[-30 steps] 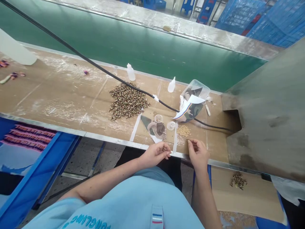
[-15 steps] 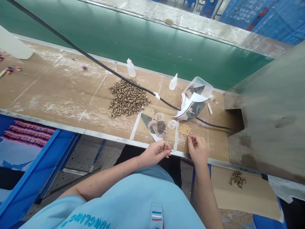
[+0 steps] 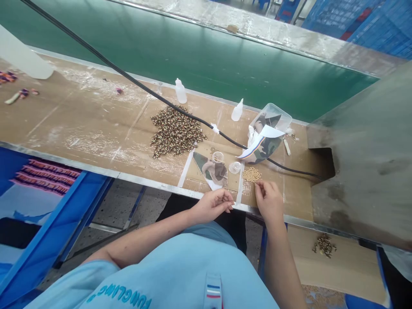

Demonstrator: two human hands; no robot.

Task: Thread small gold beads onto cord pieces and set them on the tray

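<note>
2 hands pinched, any held item unclear: left hand [image 3: 213,206] at tabletop [image 3: 96,120] front edge, right hand [image 3: 269,202] just beside loose beads [image 3: 251,174].

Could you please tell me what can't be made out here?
Head view:
Whatever the right hand pinches: hidden by its fingers.
Anything in the left hand: hidden by its fingers.
Contents of the small clear cup: too small.
End of the black cable: hidden by the grey metal cover.
White container: cut off by the left edge.
</note>
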